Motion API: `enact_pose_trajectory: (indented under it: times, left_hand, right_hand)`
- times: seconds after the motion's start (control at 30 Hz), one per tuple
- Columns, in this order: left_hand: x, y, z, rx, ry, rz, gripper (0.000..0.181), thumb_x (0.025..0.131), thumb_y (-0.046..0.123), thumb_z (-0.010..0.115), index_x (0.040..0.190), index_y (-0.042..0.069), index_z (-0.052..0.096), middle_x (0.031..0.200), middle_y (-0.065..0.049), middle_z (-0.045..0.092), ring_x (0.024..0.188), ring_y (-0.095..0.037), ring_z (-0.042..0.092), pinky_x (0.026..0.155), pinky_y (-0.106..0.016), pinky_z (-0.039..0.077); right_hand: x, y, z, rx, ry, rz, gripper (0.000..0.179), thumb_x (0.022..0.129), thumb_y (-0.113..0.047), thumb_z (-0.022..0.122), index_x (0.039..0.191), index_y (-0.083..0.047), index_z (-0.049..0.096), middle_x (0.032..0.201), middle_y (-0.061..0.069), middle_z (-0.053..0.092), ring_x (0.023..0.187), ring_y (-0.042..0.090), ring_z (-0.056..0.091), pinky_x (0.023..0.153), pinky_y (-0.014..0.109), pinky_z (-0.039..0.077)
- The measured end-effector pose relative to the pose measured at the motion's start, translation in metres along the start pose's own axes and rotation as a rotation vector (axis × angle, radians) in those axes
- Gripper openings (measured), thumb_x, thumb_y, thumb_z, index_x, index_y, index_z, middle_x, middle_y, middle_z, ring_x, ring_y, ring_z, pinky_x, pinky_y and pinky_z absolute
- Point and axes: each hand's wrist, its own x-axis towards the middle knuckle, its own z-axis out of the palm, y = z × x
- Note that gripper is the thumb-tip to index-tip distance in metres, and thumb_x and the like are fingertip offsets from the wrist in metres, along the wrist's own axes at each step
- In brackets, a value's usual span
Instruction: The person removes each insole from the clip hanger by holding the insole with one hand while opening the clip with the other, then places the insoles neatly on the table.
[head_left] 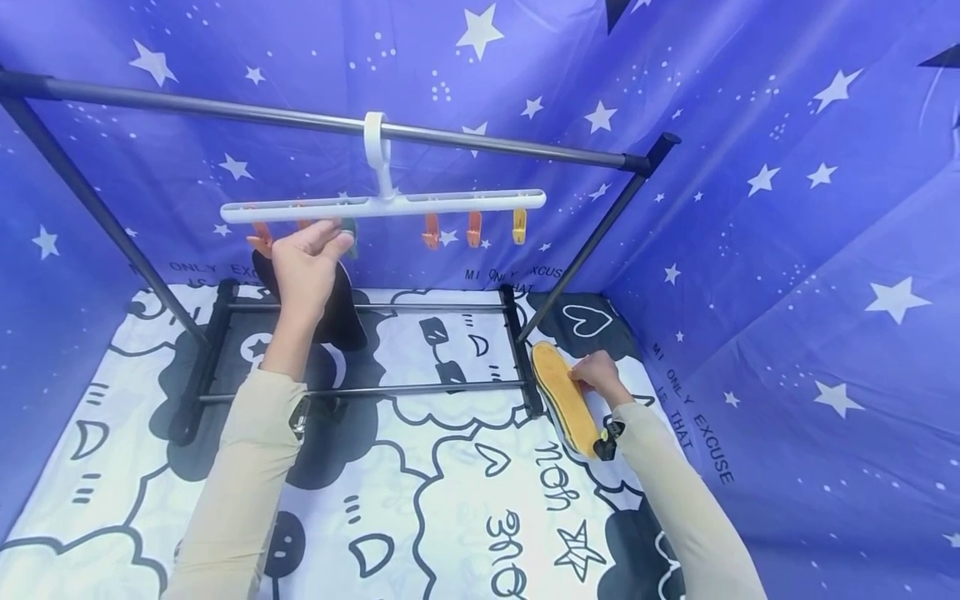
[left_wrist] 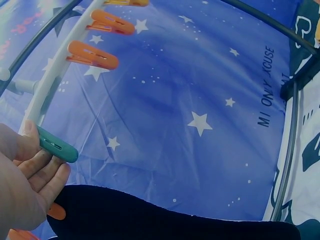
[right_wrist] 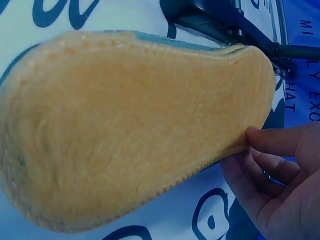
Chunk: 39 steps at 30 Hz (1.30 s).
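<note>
A white clip hanger (head_left: 465, 202) hangs from the rack's top bar. My left hand (head_left: 306, 262) is at its underside, thumb and fingers around a green clip (left_wrist: 59, 145). Below that hand a black insole-shaped piece (head_left: 343, 312) hangs, partly hidden by the hand; an orange clip (left_wrist: 56, 211) shows at its upper edge in the left wrist view. My right hand (right_wrist: 280, 170) pinches a fuzzy yellow insole (right_wrist: 135, 130) by its side edge, thumb on the fuzzy face and fingers beneath. A dark teal underside shows along its rim. The insole is beside the rack's right foot.
A dark metal rack (head_left: 480, 140) stands on a white cloth (head_left: 450, 500) with black cartoon print. Orange clips (head_left: 474, 229) and a yellow clip (head_left: 519, 227) hang on the hanger's right half. Blue star-printed fabric (head_left: 787, 250) encloses the back and sides.
</note>
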Motion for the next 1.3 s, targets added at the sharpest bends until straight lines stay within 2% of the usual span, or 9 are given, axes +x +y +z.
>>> enact_pose_trajectory:
  times: [0.23,0.43,0.7,0.9,1.1,1.3]
  left_hand:
    - [0.0,0.0,-0.001,-0.025,-0.005,-0.008,0.031,0.091,0.001,0.074,0.122,-0.005,0.07,0.121,-0.023,0.07,0.114,-0.024,0.071,0.102,-0.027,0.055]
    - [0.0,0.001,-0.001,-0.024,-0.007,-0.007,0.032,0.092,0.001,0.073,0.123,-0.005,0.07,0.122,-0.023,0.07,0.117,-0.026,0.07,0.103,-0.027,0.054]
    - [-0.001,0.004,-0.005,0.003,-0.014,-0.01,0.033,0.093,0.004,0.074,0.125,-0.003,0.07,0.124,-0.021,0.07,0.12,-0.028,0.068,0.105,-0.03,0.053]
    - [-0.001,0.003,-0.006,0.037,-0.039,0.016,0.034,0.093,0.007,0.074,0.126,-0.002,0.07,0.125,-0.021,0.07,0.12,-0.029,0.068,0.106,-0.034,0.053]
    - [0.001,0.003,-0.009,0.059,-0.069,0.041,0.035,0.094,0.009,0.073,0.127,-0.003,0.069,0.127,-0.022,0.069,0.121,-0.03,0.068,0.106,-0.038,0.053]
    - [0.0,0.002,-0.012,0.034,-0.094,0.04,0.036,0.094,0.006,0.073,0.127,-0.006,0.067,0.127,-0.026,0.068,0.122,-0.033,0.067,0.105,-0.039,0.054]
  right_hand:
    - [-0.004,-0.005,0.0,-0.006,0.005,0.029,0.009,0.073,0.003,0.072,0.078,0.002,0.065,0.061,0.003,0.061,0.048,0.01,0.058,0.046,0.023,0.05]
    - [-0.006,-0.005,0.0,-0.024,0.019,-0.001,0.009,0.071,0.002,0.072,0.077,0.002,0.066,0.059,0.002,0.062,0.047,0.01,0.058,0.047,0.023,0.052]
    - [-0.004,-0.007,0.0,-0.018,0.027,0.029,0.014,0.072,0.0,0.074,0.083,0.006,0.068,0.057,0.003,0.062,0.047,0.011,0.06,0.047,0.023,0.052]
    - [-0.006,-0.005,-0.001,0.011,0.013,0.054,0.02,0.074,0.002,0.074,0.091,0.01,0.067,0.057,0.003,0.063,0.047,0.011,0.062,0.047,0.024,0.054]
    - [-0.009,-0.008,-0.004,0.021,-0.003,0.028,0.014,0.073,0.002,0.072,0.085,0.008,0.068,0.06,0.005,0.064,0.051,0.013,0.064,0.051,0.028,0.058]
    - [-0.013,-0.013,-0.005,-0.075,0.013,0.001,0.008,0.074,-0.003,0.074,0.074,0.001,0.068,0.057,0.003,0.063,0.051,0.013,0.062,0.051,0.029,0.054]
